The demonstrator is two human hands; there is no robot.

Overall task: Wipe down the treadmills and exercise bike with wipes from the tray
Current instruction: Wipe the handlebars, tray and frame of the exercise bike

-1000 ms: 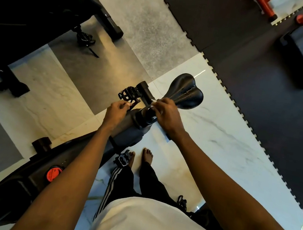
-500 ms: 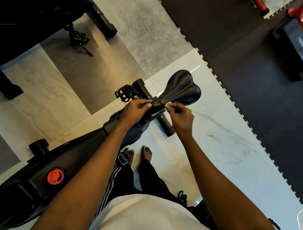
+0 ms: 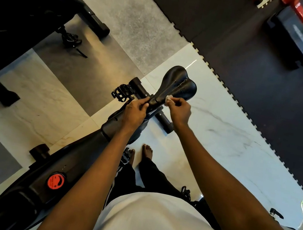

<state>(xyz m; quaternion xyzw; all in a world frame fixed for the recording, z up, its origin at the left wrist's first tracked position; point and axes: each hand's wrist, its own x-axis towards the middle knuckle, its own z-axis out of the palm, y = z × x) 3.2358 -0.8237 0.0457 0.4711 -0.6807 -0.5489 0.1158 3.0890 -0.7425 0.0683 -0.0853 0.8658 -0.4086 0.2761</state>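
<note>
Now my left hand [image 3: 135,110] grips the saddle [image 3: 178,81] nose, steadying it; my right hand [image 3: 180,111] pinches the wipe [image 3: 168,99] against its side.

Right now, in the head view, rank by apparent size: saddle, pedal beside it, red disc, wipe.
1. saddle
2. pedal and red disc: alike, disc nearer the camera, so unranked
3. wipe, pinched in the right hand

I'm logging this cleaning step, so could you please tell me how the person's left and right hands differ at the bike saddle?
The right hand pinches a small white wipe; the left hand holds none. The left hand grips the nose of the saddle, while the right hand sets the wipe against its side. Both work at the narrow end.
</note>
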